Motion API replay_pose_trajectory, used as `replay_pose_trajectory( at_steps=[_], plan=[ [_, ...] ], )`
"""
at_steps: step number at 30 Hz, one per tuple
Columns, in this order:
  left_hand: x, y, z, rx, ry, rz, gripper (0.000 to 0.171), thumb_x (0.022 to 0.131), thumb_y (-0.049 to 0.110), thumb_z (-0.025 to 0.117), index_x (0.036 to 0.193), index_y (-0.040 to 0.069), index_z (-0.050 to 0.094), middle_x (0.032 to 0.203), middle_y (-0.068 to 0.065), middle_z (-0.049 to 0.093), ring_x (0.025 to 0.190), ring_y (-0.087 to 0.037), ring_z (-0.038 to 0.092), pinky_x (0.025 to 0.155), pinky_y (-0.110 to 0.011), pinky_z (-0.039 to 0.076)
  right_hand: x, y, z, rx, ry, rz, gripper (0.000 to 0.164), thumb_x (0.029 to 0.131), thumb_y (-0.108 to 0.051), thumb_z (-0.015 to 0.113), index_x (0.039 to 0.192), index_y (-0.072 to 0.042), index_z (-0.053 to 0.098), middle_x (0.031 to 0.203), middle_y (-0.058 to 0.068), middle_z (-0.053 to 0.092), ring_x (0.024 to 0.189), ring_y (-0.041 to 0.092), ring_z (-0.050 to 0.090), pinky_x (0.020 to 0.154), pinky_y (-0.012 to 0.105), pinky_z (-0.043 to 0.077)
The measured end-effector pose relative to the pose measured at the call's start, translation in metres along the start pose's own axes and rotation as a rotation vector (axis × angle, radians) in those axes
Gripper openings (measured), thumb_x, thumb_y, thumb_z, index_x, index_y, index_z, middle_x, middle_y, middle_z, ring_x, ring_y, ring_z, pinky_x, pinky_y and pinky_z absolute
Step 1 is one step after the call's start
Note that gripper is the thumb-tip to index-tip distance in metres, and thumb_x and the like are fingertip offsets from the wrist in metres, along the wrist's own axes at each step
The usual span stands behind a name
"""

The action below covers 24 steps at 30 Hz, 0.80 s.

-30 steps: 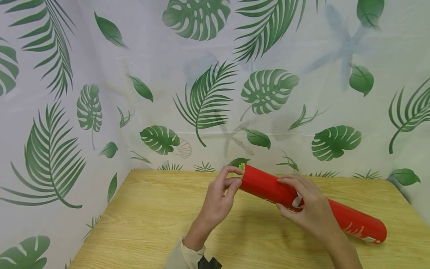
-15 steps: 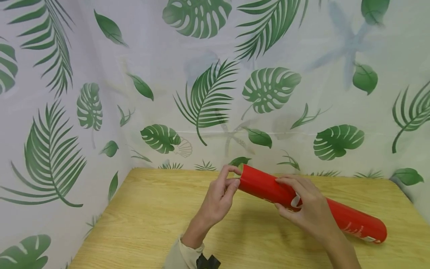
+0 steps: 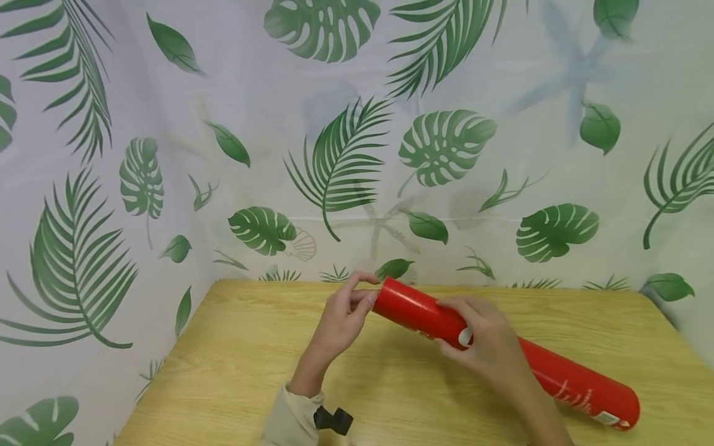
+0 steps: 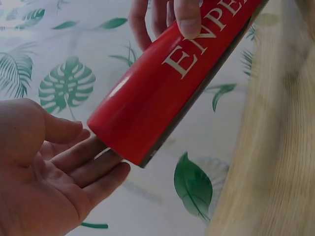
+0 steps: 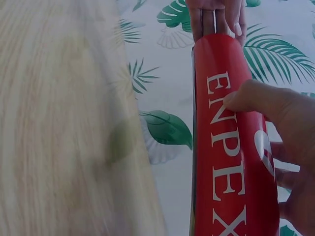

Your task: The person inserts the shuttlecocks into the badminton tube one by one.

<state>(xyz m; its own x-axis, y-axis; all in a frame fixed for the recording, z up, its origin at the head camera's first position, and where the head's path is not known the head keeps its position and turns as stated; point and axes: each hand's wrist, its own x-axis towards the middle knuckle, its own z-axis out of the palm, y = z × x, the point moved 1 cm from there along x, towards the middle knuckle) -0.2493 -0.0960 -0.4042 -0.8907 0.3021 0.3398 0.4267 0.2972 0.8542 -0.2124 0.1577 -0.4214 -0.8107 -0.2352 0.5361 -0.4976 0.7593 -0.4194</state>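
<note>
A long red tube [image 3: 580, 383] with white ENPEX lettering lies slantwise over the table, its left end raised and its right end low. My right hand [image 3: 491, 344] grips it around the middle; in the right wrist view the thumb of the right hand [image 5: 290, 118] presses on the letters while the fingers curl behind. At the raised end is my left hand [image 3: 334, 322]. In the left wrist view, the left hand [image 4: 54, 172] has its fingers stretched out at the mouth of the red tube [image 4: 133, 113], some fingertips hidden inside it. The tube's inside is hidden.
The tube is over a wood-grain table [image 3: 234, 359]. Behind and to the left hangs a white curtain [image 3: 457, 56] printed with green leaves. A black clip-like piece [image 3: 333, 420] sits at the left sleeve [image 3: 292, 415].
Both hands and the tube have shifted a little left, and the tube's low end has dropped slightly. A jagged yellow-green edge at the tube's mouth one second ago is out of sight now.
</note>
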Motion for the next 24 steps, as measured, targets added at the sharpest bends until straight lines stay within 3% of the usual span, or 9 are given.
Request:
replay_pose_trajectory(
  at_steps=[3, 7, 11, 18, 24],
  plan=[
    [0.001, -0.009, -0.003, 0.048, 0.008, -0.024, 0.022, 0.099, 0.017, 0.05, 0.12, 0.013, 0.054, 0.113, -0.004, 0.067, 0.1, -0.013, 0.065, 0.084, -0.03, 0.052, 0.0, 0.0, 0.011, -0.027, -0.032, 0.039, 0.06, 0.067, -0.03, 0.084, 0.122, -0.027, 0.06, 0.114, -0.003, 0.06, 0.103, 0.02, 0.052, 0.077, 0.048, 0.052],
    [0.002, -0.022, -0.009, 0.067, 0.048, -0.002, 0.022, 0.1, 0.016, 0.049, 0.119, 0.009, 0.057, 0.115, -0.008, 0.066, 0.104, -0.019, 0.064, 0.089, -0.036, 0.051, 0.001, 0.0, 0.024, -0.074, -0.085, 0.075, 0.059, 0.068, -0.035, 0.082, 0.122, -0.026, 0.06, 0.115, 0.0, 0.061, 0.102, 0.023, 0.054, 0.077, 0.049, 0.052],
    [0.002, -0.036, -0.018, 0.069, 0.114, 0.007, 0.021, 0.1, 0.014, 0.049, 0.117, 0.006, 0.058, 0.114, -0.009, 0.065, 0.101, -0.022, 0.064, 0.088, -0.037, 0.051, -0.001, 0.001, 0.035, -0.096, -0.115, 0.095, 0.058, 0.068, -0.036, 0.083, 0.121, -0.024, 0.062, 0.117, 0.002, 0.061, 0.104, 0.025, 0.054, 0.081, 0.051, 0.049],
    [-0.003, -0.057, -0.038, 0.134, 0.239, -0.072, 0.018, 0.098, 0.012, 0.052, 0.112, 0.007, 0.062, 0.111, -0.007, 0.065, 0.098, -0.025, 0.064, 0.084, -0.04, 0.053, -0.006, 0.002, 0.051, -0.129, -0.166, 0.115, 0.055, 0.069, -0.036, 0.081, 0.119, -0.024, 0.063, 0.112, 0.002, 0.063, 0.1, 0.024, 0.055, 0.08, 0.049, 0.048],
    [-0.006, -0.069, -0.054, 0.118, 0.276, -0.106, 0.018, 0.098, 0.011, 0.052, 0.112, 0.005, 0.062, 0.11, -0.007, 0.065, 0.096, -0.027, 0.064, 0.083, -0.042, 0.052, -0.006, -0.001, 0.057, -0.169, -0.173, 0.087, 0.055, 0.069, -0.037, 0.081, 0.119, -0.023, 0.062, 0.111, 0.002, 0.062, 0.1, 0.025, 0.055, 0.078, 0.05, 0.047]
  ],
)
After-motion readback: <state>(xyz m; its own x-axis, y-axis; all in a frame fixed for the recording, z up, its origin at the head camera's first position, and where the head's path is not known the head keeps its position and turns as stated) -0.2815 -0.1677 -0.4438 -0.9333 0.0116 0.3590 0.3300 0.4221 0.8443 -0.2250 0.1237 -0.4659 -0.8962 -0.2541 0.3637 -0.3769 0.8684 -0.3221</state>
